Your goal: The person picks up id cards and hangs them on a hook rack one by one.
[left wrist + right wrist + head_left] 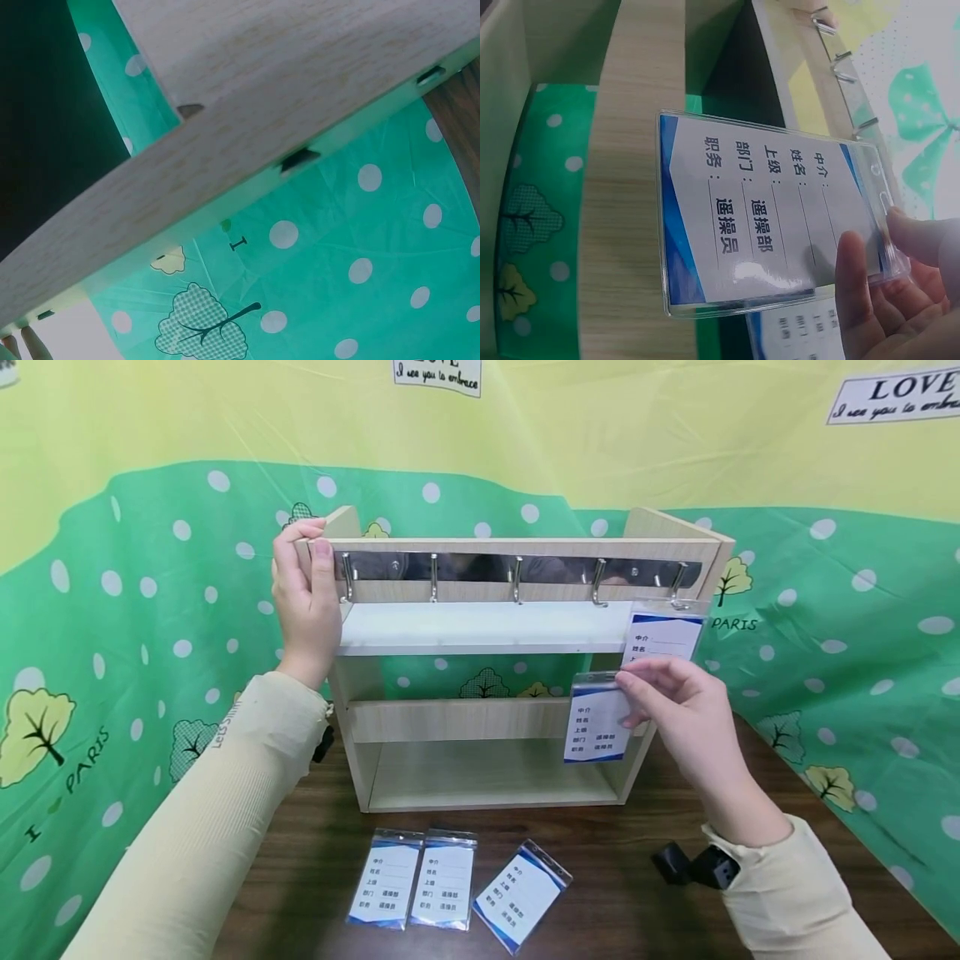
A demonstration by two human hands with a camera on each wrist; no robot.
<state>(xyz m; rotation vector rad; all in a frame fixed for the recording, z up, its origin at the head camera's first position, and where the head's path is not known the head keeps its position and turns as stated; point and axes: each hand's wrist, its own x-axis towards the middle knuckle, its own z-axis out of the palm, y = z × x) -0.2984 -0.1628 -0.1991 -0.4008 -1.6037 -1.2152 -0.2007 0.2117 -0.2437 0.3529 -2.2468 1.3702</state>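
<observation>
My right hand [686,714] pinches a clear-sleeved badge [597,722] by its upper right edge, in front of the wooden shelf [487,722]. In the right wrist view, thumb and fingers hold that badge [757,217] at its slotted end. Another badge [663,637] hangs from the rightmost hook [678,585], partly hidden behind my right hand. The other hooks, on a metal strip [476,567], carry nothing. My left hand [307,602] grips the top left corner of the shelf's front board. In the left wrist view the fingertips [34,343] barely show beside the wooden panel [225,142].
Three more badges lie on the dark wood table [300,893] before the shelf: a left one [385,878], a middle one [444,881] and a tilted right one [521,896]. Behind the shelf hangs a green and yellow printed cloth [150,585].
</observation>
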